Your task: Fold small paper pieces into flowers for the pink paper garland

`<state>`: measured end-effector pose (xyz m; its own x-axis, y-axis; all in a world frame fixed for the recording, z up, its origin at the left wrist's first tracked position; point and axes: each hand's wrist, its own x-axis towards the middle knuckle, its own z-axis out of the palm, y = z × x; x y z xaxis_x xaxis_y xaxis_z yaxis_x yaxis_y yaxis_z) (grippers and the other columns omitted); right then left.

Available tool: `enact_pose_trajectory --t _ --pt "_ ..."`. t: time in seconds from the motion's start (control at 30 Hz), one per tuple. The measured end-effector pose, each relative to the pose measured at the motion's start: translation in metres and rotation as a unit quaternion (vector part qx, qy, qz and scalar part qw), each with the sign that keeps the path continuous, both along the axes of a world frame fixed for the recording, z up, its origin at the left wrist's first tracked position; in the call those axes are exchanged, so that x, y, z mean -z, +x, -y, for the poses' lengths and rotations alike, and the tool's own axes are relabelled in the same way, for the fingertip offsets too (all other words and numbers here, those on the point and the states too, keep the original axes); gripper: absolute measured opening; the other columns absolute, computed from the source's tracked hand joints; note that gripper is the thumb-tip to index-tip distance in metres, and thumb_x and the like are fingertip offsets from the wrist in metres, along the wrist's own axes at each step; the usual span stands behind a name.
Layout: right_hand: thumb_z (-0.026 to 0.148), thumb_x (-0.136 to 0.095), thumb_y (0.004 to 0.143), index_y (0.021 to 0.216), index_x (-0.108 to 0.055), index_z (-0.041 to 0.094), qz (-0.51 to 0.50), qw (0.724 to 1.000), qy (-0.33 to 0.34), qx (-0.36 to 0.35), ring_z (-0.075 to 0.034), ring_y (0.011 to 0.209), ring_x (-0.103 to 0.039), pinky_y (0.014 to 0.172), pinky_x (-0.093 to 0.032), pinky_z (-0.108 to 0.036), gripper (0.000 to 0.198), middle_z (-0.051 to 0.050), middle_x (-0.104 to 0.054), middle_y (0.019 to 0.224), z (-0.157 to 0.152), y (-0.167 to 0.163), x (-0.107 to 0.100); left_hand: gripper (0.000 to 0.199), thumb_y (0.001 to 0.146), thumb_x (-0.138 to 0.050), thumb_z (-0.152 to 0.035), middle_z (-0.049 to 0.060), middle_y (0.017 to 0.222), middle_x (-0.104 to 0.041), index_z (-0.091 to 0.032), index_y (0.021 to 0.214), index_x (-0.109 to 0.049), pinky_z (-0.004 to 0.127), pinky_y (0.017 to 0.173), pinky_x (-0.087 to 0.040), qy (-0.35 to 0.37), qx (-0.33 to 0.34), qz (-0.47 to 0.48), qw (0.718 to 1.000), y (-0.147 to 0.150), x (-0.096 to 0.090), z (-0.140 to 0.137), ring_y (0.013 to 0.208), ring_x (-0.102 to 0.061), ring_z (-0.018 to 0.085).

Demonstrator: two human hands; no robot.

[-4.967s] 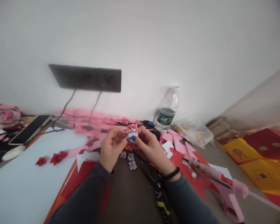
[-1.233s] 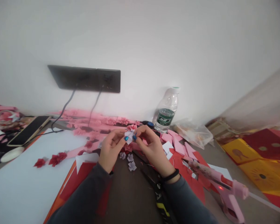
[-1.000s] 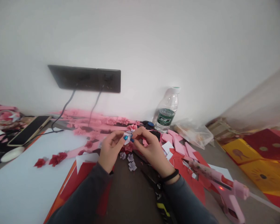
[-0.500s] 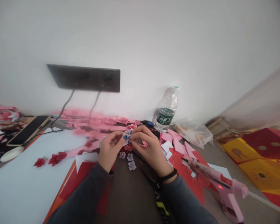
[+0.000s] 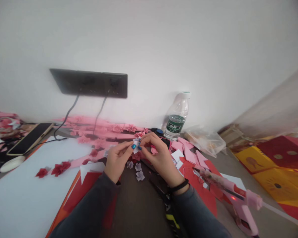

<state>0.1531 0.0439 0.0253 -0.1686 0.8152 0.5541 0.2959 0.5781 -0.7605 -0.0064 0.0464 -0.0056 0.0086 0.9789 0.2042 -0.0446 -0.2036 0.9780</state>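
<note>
Between my fingertips is a small pale lilac paper flower [image 5: 136, 144], pinched from both sides above the table. My left hand [image 5: 118, 160] is closed on its left side, thumb and index finger together. From the right, my right hand [image 5: 161, 157] grips the same flower with thumb and fingertips. Below them lie several more lilac paper flowers [image 5: 139, 172]. Scissors [image 5: 168, 198] with black and yellow-green handles rest partly under my right wrist. A pink hot glue gun [image 5: 228, 188], its red light glowing, lies to the right.
A water bottle [image 5: 175, 119] stands against the wall. Folded pink papers [image 5: 190, 153] and red sheets [image 5: 211, 195] lie at right, near yellow boxes [image 5: 275, 178]. On the left are a white sheet [image 5: 27, 195], a phone [image 5: 31, 138] and a cable [image 5: 68, 115] from the wall socket.
The fingers of my right hand have shifted slightly on the paper flower, and more of its pale petals shows. Both hands stay in nearly the same place.
</note>
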Motion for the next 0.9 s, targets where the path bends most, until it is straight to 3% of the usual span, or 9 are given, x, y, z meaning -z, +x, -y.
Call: enact_pose_trajectory --t 0.17,0.37,0.5,0.63,0.9 --pt "0.010 -0.055 0.083 0.079 -0.053 0.021 -0.002 0.999 -0.040 0.007 -0.017 0.075 -0.051 0.069 -0.042 -0.030 0.012 -0.001 -0.054 0.081 -0.001 0.000 0.003 0.021 0.079 -0.071 -0.033 0.006 0.093 -0.078 -0.019 0.093 -0.078 0.032 0.078 -0.059 0.012 0.022 0.009 1.000 0.000 -0.004 0.001 0.085 -0.072 0.022" --pt "0.019 -0.059 0.085 0.090 -0.051 0.022 -0.076 0.994 -0.084 -0.003 -0.014 0.071 -0.051 0.067 -0.044 -0.027 0.009 0.000 -0.053 0.083 0.001 -0.002 0.004 0.018 0.076 -0.073 -0.029 0.006 0.088 -0.075 -0.017 0.089 -0.072 0.029 0.074 -0.058 -0.004 0.034 0.033 0.999 0.004 -0.009 0.003 0.081 -0.070 0.019" --pt "0.025 -0.060 0.087 0.095 -0.056 0.020 -0.076 0.987 -0.136 -0.026 -0.015 0.072 -0.054 0.068 -0.045 -0.028 0.010 -0.001 -0.059 0.083 0.000 -0.002 0.005 0.023 0.073 -0.074 -0.022 -0.003 0.070 -0.062 -0.019 0.093 -0.064 0.020 0.064 -0.053 0.008 0.012 0.056 0.998 0.006 -0.013 0.004 0.069 -0.063 0.012" --pt "0.032 -0.058 0.090 0.085 -0.059 0.018 -0.061 0.983 -0.166 -0.044 -0.014 0.069 -0.053 0.063 -0.044 -0.027 0.014 -0.001 -0.059 0.078 0.000 -0.001 0.005 0.025 0.073 -0.074 -0.021 -0.007 0.064 -0.050 -0.020 0.093 -0.059 0.018 0.061 -0.048 0.014 0.015 0.053 0.998 0.006 -0.014 0.004 0.061 -0.056 0.009" --pt "0.036 -0.055 0.092 0.083 -0.056 0.019 -0.072 0.983 -0.158 -0.051 -0.014 0.068 -0.049 0.061 -0.043 -0.025 0.019 0.000 -0.054 0.077 0.003 -0.001 0.003 0.022 0.072 -0.077 -0.028 0.000 0.080 -0.064 -0.019 0.085 -0.063 0.022 0.069 -0.052 -0.013 0.006 0.069 0.998 0.006 -0.008 0.001 0.075 -0.063 0.014"
